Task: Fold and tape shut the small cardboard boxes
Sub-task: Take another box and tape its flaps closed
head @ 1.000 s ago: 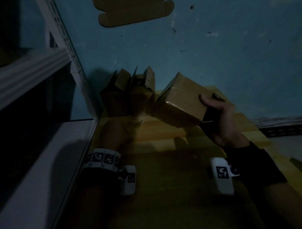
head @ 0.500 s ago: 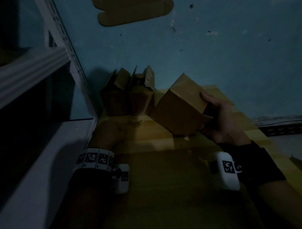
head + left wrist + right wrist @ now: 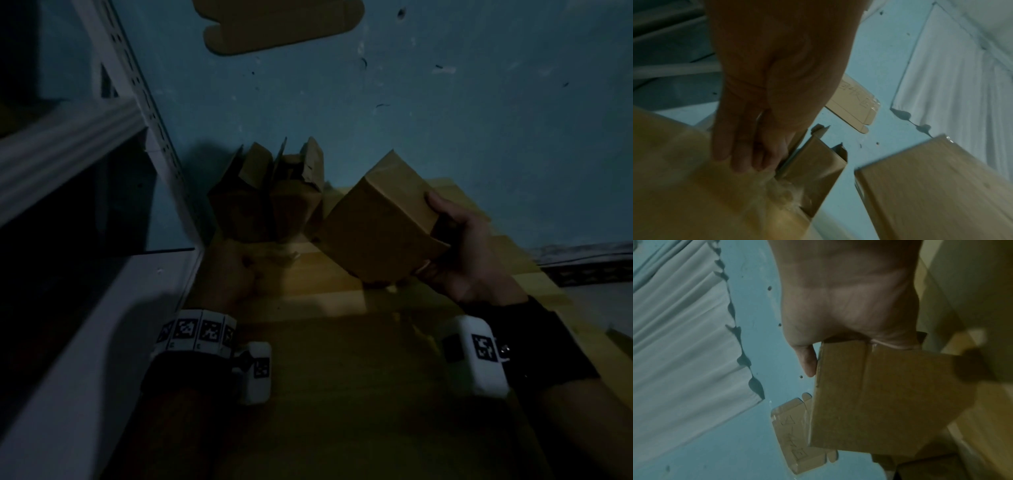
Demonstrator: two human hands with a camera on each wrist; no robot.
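White metal shelving (image 3: 85,308): far left of the head view, slotted upright running diagonally up the blue wall (image 3: 445,102); lower shelf pale and in shadow.

Left hand (image 3: 236,274): low on the wooden table (image 3: 342,394), just in front of the open boxes. In the left wrist view its fingers (image 3: 740,154) lie extended and close together, tips down on the tabletop at the base of the nearest open box; they touch or nearly touch the cardboard, and contact with it cannot be told. A crumpled wad of clear tape (image 3: 781,194) sits on the table just beyond the fingertips, against the box corner.

Open boxes (image 3: 270,198): a cluster of small brown cardboard boxes standing at the back left of the table, against the wall, flaps upright and unsealed.

Flat cardboard piece (image 3: 281,27): fixed to the wall above, bearing handwritten marks seen in the wrist views; marks not legible.

Closed box (image 3: 376,226): small brown cardboard box, tilted with one corner uppermost, held above the table to the right of the open boxes and close beside them.

Right hand (image 3: 469,246): grips the closed box at its right end; thumb across the upper face, fingers curled under the lower edge. In the right wrist view the thumb (image 3: 807,363) presses the box's side, palm over its end.

Pale curtain (image 3: 684,337): hanging alongside the wall, seen in both wrist views.
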